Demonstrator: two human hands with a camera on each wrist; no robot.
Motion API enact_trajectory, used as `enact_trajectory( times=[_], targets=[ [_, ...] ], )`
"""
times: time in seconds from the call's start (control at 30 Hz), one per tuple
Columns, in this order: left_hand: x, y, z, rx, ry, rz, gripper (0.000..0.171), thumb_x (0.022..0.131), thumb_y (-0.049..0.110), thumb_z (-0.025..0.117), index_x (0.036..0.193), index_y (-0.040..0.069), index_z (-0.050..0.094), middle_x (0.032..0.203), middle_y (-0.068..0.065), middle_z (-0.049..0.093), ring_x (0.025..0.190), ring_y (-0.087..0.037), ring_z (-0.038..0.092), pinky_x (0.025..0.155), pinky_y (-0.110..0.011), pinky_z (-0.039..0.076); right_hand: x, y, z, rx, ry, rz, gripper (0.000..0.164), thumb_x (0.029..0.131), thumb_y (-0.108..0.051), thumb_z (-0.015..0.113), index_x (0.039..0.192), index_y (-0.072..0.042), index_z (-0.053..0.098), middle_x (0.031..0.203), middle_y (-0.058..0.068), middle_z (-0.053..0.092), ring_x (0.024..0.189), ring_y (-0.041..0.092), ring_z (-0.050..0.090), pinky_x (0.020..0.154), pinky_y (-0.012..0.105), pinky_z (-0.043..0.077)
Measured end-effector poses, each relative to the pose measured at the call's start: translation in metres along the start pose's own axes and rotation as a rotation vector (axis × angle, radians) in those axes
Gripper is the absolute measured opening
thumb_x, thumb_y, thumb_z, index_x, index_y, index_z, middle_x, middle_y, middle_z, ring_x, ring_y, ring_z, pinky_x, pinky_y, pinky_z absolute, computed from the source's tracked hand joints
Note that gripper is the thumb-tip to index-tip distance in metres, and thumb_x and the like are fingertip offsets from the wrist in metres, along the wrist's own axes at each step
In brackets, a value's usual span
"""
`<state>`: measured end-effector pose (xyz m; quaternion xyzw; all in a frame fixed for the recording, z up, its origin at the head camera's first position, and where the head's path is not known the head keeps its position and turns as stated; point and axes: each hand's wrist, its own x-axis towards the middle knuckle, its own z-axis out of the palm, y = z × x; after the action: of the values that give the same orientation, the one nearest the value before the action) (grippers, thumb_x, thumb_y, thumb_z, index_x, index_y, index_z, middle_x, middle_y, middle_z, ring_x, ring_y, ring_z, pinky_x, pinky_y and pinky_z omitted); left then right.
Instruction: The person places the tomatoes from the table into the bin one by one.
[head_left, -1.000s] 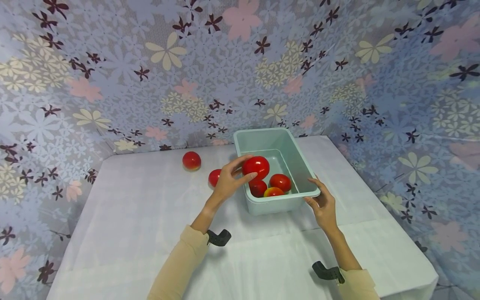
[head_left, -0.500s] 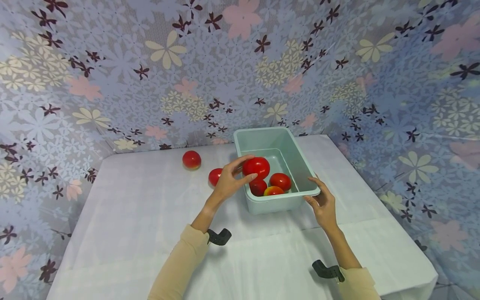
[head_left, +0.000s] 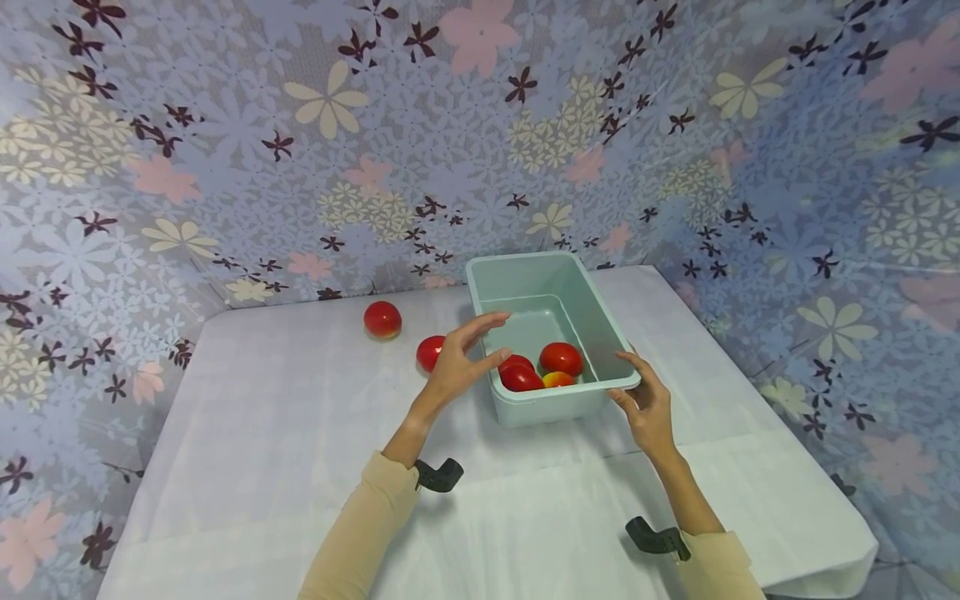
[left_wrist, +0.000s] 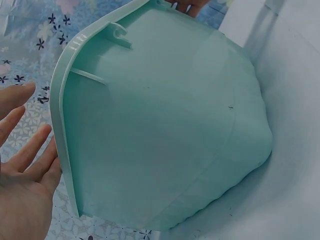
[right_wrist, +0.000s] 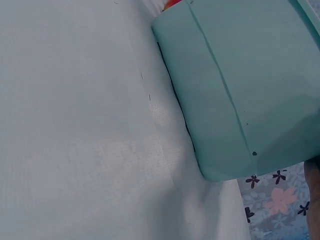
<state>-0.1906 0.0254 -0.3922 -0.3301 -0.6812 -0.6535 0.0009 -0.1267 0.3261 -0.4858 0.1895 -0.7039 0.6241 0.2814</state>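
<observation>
A pale green plastic bin (head_left: 555, 407) stands on the table with several glossy red fruits gathered at its near end. Among them are a red fruit (head_left: 521, 377) at the near left, another red fruit (head_left: 561, 358) to its right, and a yellow-and-red fruit (head_left: 558, 380) partly hidden by the front rim. Over the bin's left rim, my left hand (head_left: 454, 367) has thumb and fingers spread apart and holds nothing; the left wrist view shows its fingers beside the rim. My right hand (head_left: 649, 413) grips the bin's near right corner, thumb below the rim and fingers over the side.
Two more red fruits lie on the white-covered table (head_left: 300, 433) left of the bin: a farther fruit (head_left: 383, 320) and a nearer fruit (head_left: 431, 354) just behind my left hand. A flowered cloth (head_left: 420, 150) hangs behind and to the right of the table.
My left hand has let go of the red fruit it was holding, which now lies in the bin's near left corner. The right hand and the bin have stayed put.
</observation>
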Motion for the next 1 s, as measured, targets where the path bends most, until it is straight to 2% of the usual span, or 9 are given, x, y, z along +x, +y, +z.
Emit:
enact_trajectory(
  times=[0.33,0.5,0.7,0.87,1.0],
  targets=[
    [-0.006,-0.005,-0.009,-0.011,0.041,0.036,0.045,0.087,-0.005,0.066,0.13,-0.01,0.054,0.135,-0.027,0.055,0.127,-0.038,0.052,0.114,-0.045,0.036,0.003,0.002,0.0,-0.007,-0.01,0.008,0.052,0.084,0.013,0.065,0.131,0.019,0.044,0.15,0.037,0.029,0.133,0.013,0.046,0.091,0.014,0.05],
    [-0.011,-0.01,-0.017,-0.025,0.078,0.065,0.043,0.086,-0.009,0.065,0.128,-0.013,0.054,0.132,-0.031,0.055,0.127,-0.041,0.051,0.113,-0.048,0.036,0.002,0.003,-0.001,-0.017,-0.004,0.003,0.052,0.084,0.014,0.065,0.131,0.019,0.044,0.148,0.038,0.031,0.131,0.014,0.049,0.091,0.014,0.05],
    [-0.02,-0.018,-0.029,-0.02,0.133,0.036,0.043,0.087,-0.006,0.067,0.127,-0.013,0.055,0.131,-0.03,0.056,0.128,-0.039,0.051,0.113,-0.049,0.037,-0.003,0.002,-0.003,-0.052,-0.002,0.004,0.053,0.083,0.019,0.063,0.132,0.019,0.044,0.149,0.036,0.032,0.13,0.018,0.05,0.09,0.014,0.051],
    [-0.026,-0.023,-0.04,-0.018,0.187,0.024,0.04,0.085,-0.008,0.067,0.124,-0.012,0.057,0.128,-0.03,0.059,0.123,-0.042,0.054,0.108,-0.052,0.042,-0.003,0.001,-0.002,-0.027,-0.01,-0.008,0.051,0.084,0.015,0.064,0.131,0.02,0.044,0.149,0.037,0.031,0.129,0.018,0.052,0.089,0.014,0.052],
    [-0.028,-0.025,-0.046,-0.011,0.201,0.024,0.04,0.086,-0.007,0.067,0.124,-0.015,0.056,0.126,-0.032,0.058,0.121,-0.045,0.054,0.106,-0.056,0.042,-0.002,0.001,-0.002,-0.025,-0.004,-0.001,0.051,0.084,0.012,0.067,0.13,0.019,0.046,0.147,0.037,0.034,0.123,0.02,0.056,0.086,0.014,0.052]
  ],
)
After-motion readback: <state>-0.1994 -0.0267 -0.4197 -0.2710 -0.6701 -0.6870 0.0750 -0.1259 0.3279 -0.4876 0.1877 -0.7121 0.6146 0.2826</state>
